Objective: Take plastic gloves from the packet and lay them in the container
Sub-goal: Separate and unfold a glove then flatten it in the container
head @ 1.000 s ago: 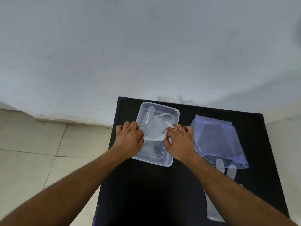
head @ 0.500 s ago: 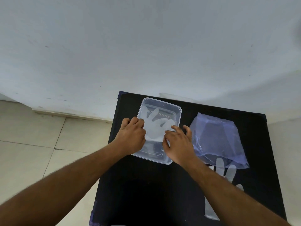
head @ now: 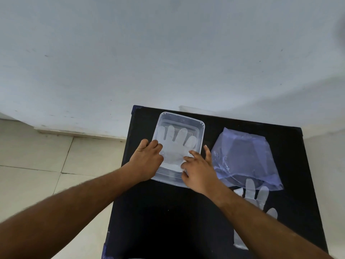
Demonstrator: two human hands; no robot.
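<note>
Since a second ago, the translucent plastic glove [head: 176,144] has gone from bunched to flat inside the clear rectangular plastic container [head: 202,128]. Left hand [head: 146,161] and right hand [head: 197,170] press it down, fingers loosely spread. One glove placed; another clear glove [head: 256,198] waits by the bluish plastic packet [head: 244,157].

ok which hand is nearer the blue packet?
Right. The right hand sits at the container's right edge, beside the blue packet; the left hand is across the container.

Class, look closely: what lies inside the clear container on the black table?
One plastic glove lies flat inside the container, fingers pointing to the wall. Left hand and right hand cover its cuff corners; anything beneath is unclear.
</note>
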